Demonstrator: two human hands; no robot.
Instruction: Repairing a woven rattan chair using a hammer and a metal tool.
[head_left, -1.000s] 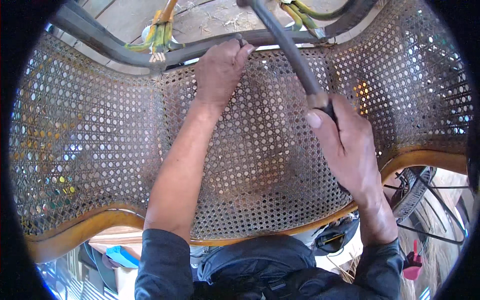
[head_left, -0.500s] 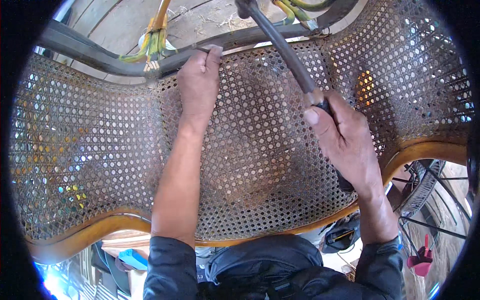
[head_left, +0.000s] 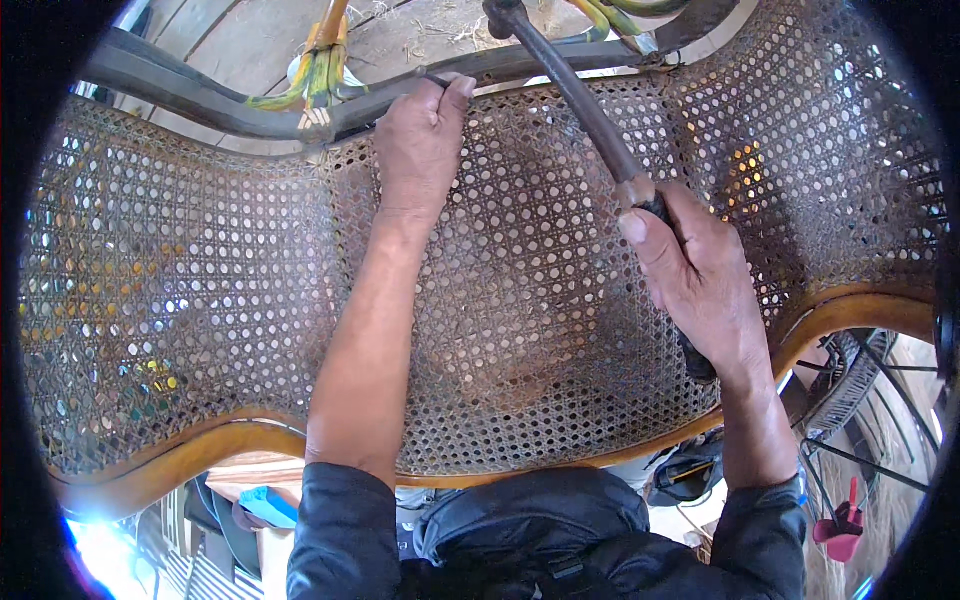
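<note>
- Woven cane, brownish and full of little holes, filled most of my feed: that panel (head_left: 530, 270) lay under both forearms, and its left and right ends ran off into the black fisheye rim.
- Left hand (head_left: 418, 140) was up at the panel's far edge, by the dark rail (head_left: 190, 88). Its fingers were curled in tight, thumb and forefinger pinching a small dark piece (head_left: 432, 77). Only a stub poked out, so I couldn't make out what it was. Couldn't tell if the knuckles touched the rail either.
- Right hand (head_left: 708, 270) was wrapped snugly round the black grip of a hammer-like tool (head_left: 590, 112), thumb on top. The other fingers were mostly hidden behind the grip, though its butt end showed below the palm.
- That tool slanted up and left above the panel, well apart from the left hand. Its head sat right at the top edge, partly clipped, so I couldn't read the shape.
- Near side had a yellow-brown curved rim (head_left: 235, 440), its middle partly covered by the left forearm.
- Lower right, a pink thing (head_left: 838, 538) was too small for me to identify.
</note>
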